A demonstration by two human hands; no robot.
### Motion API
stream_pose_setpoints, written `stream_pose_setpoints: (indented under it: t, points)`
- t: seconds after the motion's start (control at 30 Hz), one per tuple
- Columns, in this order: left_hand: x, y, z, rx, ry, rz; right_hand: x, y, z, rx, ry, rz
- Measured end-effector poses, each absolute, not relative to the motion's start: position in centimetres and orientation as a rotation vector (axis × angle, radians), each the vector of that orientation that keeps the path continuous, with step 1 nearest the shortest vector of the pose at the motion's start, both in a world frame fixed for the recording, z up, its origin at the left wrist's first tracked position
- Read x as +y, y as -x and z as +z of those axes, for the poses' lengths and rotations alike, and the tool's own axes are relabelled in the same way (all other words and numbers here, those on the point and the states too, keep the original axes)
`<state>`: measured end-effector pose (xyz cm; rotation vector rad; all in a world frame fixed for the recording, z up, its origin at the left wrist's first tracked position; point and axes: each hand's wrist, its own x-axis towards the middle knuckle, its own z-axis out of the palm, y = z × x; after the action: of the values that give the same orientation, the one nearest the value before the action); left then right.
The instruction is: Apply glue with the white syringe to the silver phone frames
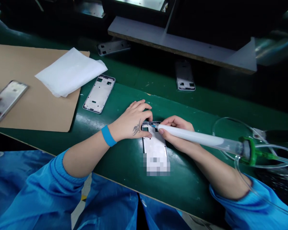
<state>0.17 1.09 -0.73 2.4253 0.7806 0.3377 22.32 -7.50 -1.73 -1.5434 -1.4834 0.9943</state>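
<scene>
Head view: left hand (136, 123), half-open, touches the frame (156, 143); right hand (176, 131), closed, grips the syringe (194, 135).

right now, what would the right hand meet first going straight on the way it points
Likely the phone frame under its syringe, then the left hand; exact depth is hard to judge.

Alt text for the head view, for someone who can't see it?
The right hand holds a white-filled syringe, its tip at the top end of a phone frame that the left hand steadies on the green table.
</scene>
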Motion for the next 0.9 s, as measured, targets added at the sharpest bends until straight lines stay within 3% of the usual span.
stream_pose_setpoints:
  t: [0.9]
  points:
    - [1.15,-0.17,-0.52,0.778,-2.394,0.325,-7.5,-22.23,-1.02,-1.428,1.609,0.96]
